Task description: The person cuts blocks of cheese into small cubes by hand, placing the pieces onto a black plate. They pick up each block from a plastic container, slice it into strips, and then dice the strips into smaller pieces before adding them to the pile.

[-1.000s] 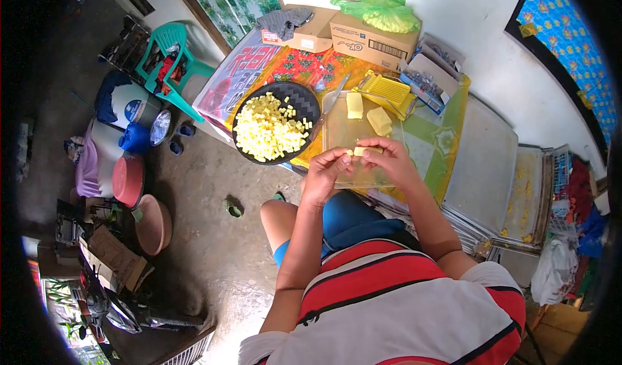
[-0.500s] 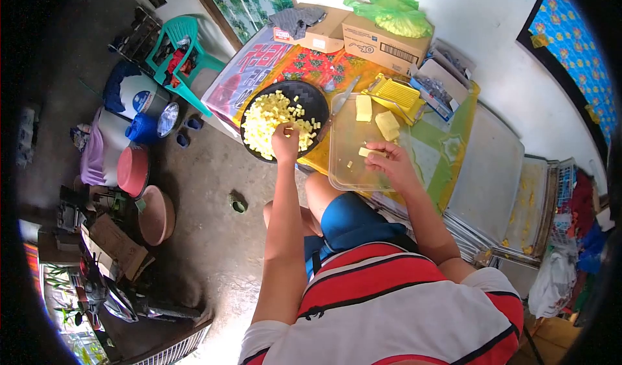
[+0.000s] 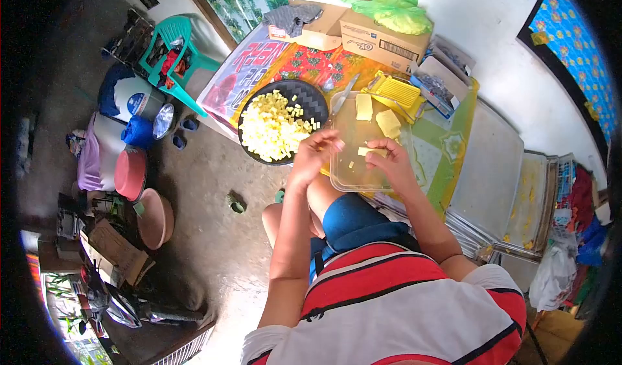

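My right hand [image 3: 389, 160] pinches a pale yellow strip [image 3: 371, 152] over a translucent plastic tray [image 3: 346, 181]. Between the black plate and the tray hovers my left hand [image 3: 315, 156], its fingers bent; whether anything sits between them is too small to tell. Many small pale yellow pieces [image 3: 269, 125] heap on the round black plate [image 3: 313, 95]. Two larger yellow blocks, one upper [image 3: 364, 107] and one lower [image 3: 388, 124], lie in the tray, with tiny bits near my right hand. A knife [image 3: 345, 94] rests along the tray's left edge.
A yellow slotted tool [image 3: 396, 94] lies beyond the tray. Cardboard boxes [image 3: 376, 41], a green plastic bag [image 3: 391, 11] and an open box of packets [image 3: 437, 91] stand at the table's back. Metal trays [image 3: 483, 164] lean at the right; a green chair [image 3: 175, 57] stands left.
My left hand has moved right, from the heap on the black plate to the tray's left edge. My right hand stays nearly in place with the strip.
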`<action>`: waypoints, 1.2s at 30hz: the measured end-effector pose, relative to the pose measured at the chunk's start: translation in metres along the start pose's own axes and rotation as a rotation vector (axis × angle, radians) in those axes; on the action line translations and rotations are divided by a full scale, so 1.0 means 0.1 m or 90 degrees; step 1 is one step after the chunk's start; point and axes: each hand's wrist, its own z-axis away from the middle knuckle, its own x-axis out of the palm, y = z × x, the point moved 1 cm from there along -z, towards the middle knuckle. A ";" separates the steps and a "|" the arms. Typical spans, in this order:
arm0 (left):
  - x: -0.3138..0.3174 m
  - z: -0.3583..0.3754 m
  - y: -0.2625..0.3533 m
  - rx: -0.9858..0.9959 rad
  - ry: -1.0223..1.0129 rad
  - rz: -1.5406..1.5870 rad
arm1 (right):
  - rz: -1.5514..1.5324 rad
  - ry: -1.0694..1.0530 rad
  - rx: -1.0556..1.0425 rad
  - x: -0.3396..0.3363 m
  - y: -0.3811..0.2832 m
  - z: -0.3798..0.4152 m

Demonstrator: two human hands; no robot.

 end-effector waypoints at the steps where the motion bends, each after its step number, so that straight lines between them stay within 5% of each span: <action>1: 0.08 0.05 0.02 0.011 -0.031 0.019 | -0.003 -0.004 -0.011 0.03 -0.03 0.00; 12: 0.29 0.23 0.15 0.153 -0.134 0.197 | -0.031 -0.103 -0.076 0.14 -0.26 0.10; 33: 0.36 0.28 0.17 0.041 -0.127 0.216 | -0.006 -0.072 -0.019 0.11 -0.36 0.12; 36: 0.38 0.22 0.13 0.042 -0.112 0.182 | -0.181 0.004 0.061 0.07 -0.22 0.04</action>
